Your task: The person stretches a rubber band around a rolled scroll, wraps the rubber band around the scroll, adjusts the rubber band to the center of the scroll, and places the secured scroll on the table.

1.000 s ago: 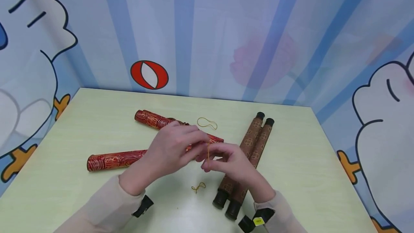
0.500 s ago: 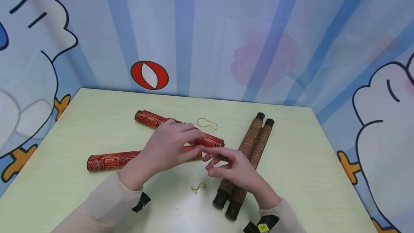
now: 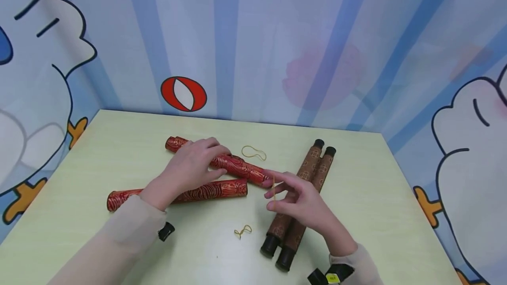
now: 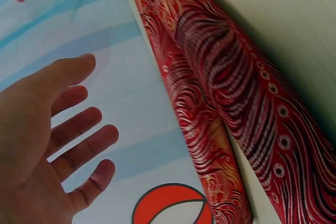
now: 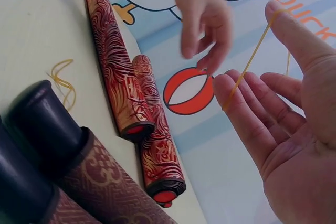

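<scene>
"What does the head view give?"
"The right hand (image 3: 299,201) has thumb and forefinger apart, a yellow elastic band (image 3: 273,188) stretched between."
"Left wrist?"
"The left hand (image 4: 26,145) is loosely spread, beside the red patterned scrolls (image 4: 231,77)."
"Right wrist?"
"Band looped round both digits; black-capped brown scrolls (image 5: 102,174) nearby."

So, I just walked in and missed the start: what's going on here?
A person holds a thin yellow band stretched open on their right hand; it is not round any roll. Their left hand is empty, near two red patterned rolls, one farther off and one closer. Two brown rolls with black ends lie side by side on the right, and two more bands lie loose on the table.
</scene>
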Action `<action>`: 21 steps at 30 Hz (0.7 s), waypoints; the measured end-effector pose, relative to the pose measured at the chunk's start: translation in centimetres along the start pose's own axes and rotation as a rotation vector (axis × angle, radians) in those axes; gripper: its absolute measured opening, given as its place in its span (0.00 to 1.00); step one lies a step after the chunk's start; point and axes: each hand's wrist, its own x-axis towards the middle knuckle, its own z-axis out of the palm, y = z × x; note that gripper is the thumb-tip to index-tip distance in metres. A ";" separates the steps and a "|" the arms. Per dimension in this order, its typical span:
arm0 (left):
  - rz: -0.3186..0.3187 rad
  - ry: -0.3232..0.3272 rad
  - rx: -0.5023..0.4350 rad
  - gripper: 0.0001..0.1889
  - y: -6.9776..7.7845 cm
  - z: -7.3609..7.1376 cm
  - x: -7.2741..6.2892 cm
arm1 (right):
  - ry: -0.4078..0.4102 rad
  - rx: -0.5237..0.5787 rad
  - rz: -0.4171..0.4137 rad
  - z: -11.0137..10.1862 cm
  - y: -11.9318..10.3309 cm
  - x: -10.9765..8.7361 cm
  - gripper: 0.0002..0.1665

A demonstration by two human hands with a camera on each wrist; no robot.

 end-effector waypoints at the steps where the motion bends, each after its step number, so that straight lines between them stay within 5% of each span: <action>1: -0.003 -0.017 -0.001 0.24 -0.3 0.2 0.2 | 0.000 0.003 -0.004 -0.1 0.0 0.0 0.41; 9: -0.059 -0.212 0.014 0.33 -1.4 1.5 2.7 | -0.001 0.012 -0.017 -0.5 -0.2 0.1 0.41; 21: -0.152 -0.381 -0.014 0.41 -2.8 2.6 5.7 | -0.014 0.030 -0.081 -0.4 -0.9 -0.4 0.41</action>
